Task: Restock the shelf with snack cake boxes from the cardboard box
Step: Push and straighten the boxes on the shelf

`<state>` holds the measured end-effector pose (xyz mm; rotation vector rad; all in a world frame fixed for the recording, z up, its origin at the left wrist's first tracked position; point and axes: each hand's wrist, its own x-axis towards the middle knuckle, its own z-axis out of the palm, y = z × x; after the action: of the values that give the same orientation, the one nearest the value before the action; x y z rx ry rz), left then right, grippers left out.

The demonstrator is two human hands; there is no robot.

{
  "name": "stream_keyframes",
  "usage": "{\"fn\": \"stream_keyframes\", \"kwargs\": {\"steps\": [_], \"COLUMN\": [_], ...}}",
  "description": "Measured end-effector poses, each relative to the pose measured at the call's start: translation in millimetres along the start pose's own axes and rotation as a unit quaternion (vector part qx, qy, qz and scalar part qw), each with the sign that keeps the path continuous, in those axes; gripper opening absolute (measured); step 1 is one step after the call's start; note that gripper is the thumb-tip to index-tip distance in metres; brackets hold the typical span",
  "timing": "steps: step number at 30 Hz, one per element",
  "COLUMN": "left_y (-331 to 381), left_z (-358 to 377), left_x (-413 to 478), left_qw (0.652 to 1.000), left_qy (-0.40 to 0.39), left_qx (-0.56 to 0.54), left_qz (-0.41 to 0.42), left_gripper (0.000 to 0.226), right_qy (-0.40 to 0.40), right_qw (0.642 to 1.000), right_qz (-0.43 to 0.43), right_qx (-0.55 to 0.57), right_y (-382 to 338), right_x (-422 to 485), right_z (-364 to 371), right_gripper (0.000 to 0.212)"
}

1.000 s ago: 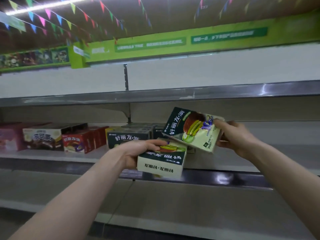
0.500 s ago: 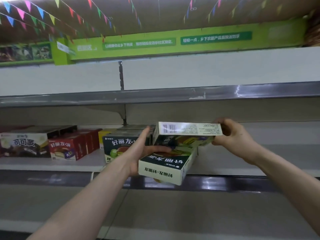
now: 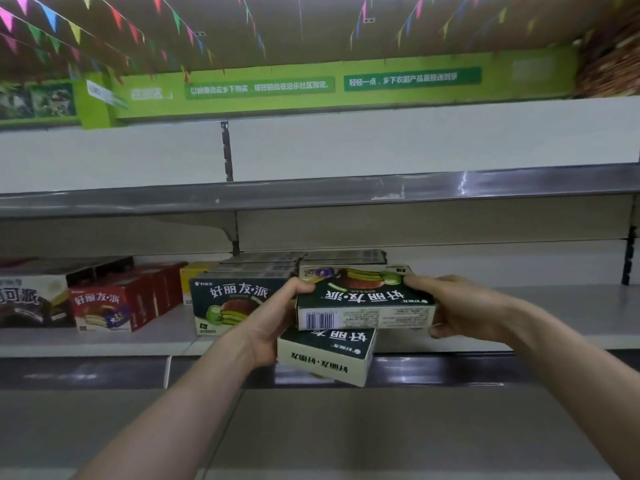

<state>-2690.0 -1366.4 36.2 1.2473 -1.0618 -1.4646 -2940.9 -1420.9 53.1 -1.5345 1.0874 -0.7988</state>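
Both hands [image 3: 270, 327] grip two stacked green boxes [image 3: 363, 303] by the shelf [image 3: 554, 313].

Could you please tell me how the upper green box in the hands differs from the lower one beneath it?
The upper green box shows a barcode side toward the camera; the lower green box shows a pale side with brand lettering. The upper box lies level between the left hand and the right hand; the lower box sits skewed, with only the left hand plainly on it. Both have dark green tops with upside-down lettering.
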Motion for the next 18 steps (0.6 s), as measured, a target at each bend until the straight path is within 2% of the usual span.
{"fn": "stream_keyframes", "kwargs": {"steps": [5, 7, 10, 13, 16, 18], "left_y": [1.1, 1.5, 4.5, 6.4, 4.2, 2.3], "left_z": [-2.4, -4.4, -3.9, 1.3, 10.3, 16.3], "left_x": [4.5, 4.4, 5.1, 7.1, 10.0, 13.7], "left_qw": [1.0, 1.0, 0.999, 0.999, 0.998, 0.997], "left_qy": [-0.012, -0.011, 0.002, -0.003, -0.001, 0.014], "left_qx": [-0.011, -0.024, -0.045, -0.038, -0.052, -0.08], "left_qz": [0.006, 0.002, -0.005, -0.025, -0.026, -0.006], "left_gripper": [0.074, 0.075, 0.07, 0.063, 0.048, 0.037], "right_qy": [0.08, 0.082, 0.049, 0.058, 0.085, 0.08], "right_qw": [0.991, 0.988, 0.992, 0.993, 0.978, 0.969], "right_qz": [-0.016, -0.005, 0.032, 0.051, 0.033, 0.013], "right_qx": [0.105, 0.132, 0.11, 0.089, 0.19, 0.234], "right_y": [-5.0, -7.8, -12.6, -23.6, -35.4, -35.0], "right_x": [6.7, 5.5, 1.9, 5.1, 12.9, 14.7], "right_z": [0.5, -3.5, -8.9, -5.0, -5.9, -7.3], "right_gripper": [0.019, 0.018, 0.018, 0.019, 0.029, 0.048]}}
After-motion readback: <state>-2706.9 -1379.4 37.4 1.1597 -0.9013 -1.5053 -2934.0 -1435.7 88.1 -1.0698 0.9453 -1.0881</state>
